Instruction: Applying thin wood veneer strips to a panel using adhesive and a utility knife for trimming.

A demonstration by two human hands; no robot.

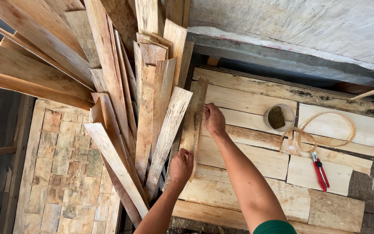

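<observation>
One view only, head camera: a single dark, weathered veneer strip (194, 117) is being handled at the left edge of the surface (247, 162), which is covered with pale veneer sheets laid edge to edge. The strip lies lengthwise, far end pointing away, its near end under the left hand (182, 164); that grip is closed on the strip's lower end. The right hand (214, 119) is set at the strip's right edge about midway up, fingers pinched against it; whether the edge is gripped or only pressed cannot be told. Judged progress: most of the surface is already sheeted, and the strip is being placed along the left margin, not yet released. A large fan of unused strips (122, 99) leans just left of it, so plenty of stock is judged left. Below left, a finished patchwork panel (66, 164) is seen. Well apart on the right: a round tub (278, 117), a coil of thin banding (325, 132), red-handled cutters (320, 171), all untouched.
</observation>
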